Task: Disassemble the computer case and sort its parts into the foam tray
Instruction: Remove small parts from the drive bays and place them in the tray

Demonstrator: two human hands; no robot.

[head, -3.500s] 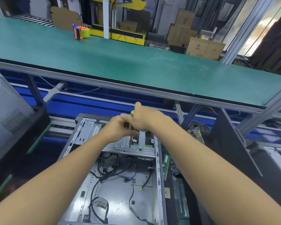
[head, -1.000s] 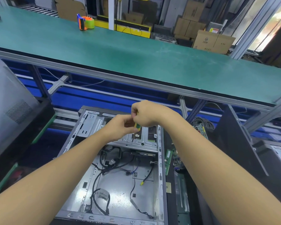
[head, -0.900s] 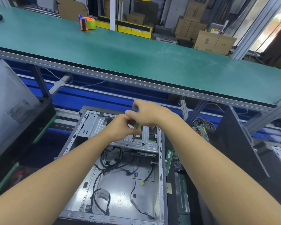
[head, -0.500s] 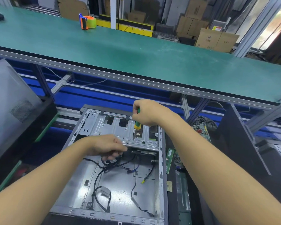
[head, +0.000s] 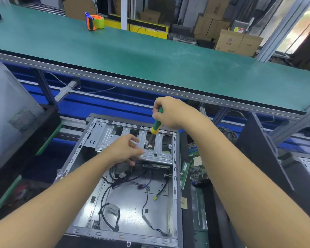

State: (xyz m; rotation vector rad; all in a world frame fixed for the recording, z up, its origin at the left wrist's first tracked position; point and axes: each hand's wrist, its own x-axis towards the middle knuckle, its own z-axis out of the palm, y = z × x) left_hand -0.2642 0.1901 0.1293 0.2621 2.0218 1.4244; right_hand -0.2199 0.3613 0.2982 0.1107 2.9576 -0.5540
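The case (head: 132, 194) lies open side up just below the person; black cables (head: 106, 194) trail over its steel floor; at the case's far end sits a metal cage (head: 156, 154). Just right of the case lies a green board (head: 197, 163); left of the case a grey panel (head: 7, 108) leans; beyond the case a long green bench (head: 150, 56) runs across; on it, far beyond the case to the left, stands a tape dispenser (head: 95, 21); cartons (head: 238, 42) are stacked further still, beyond the case to the right.

The left hand (head: 125, 149) is over the cage's near edge, fingers loosely spread and blurred; whether they touch the metal cannot be told. The right hand (head: 172, 111), above the case's far rim, is curled tight round the green handle of a screwdriver (head: 156, 126); the shaft slants down, its tip on the cage top.
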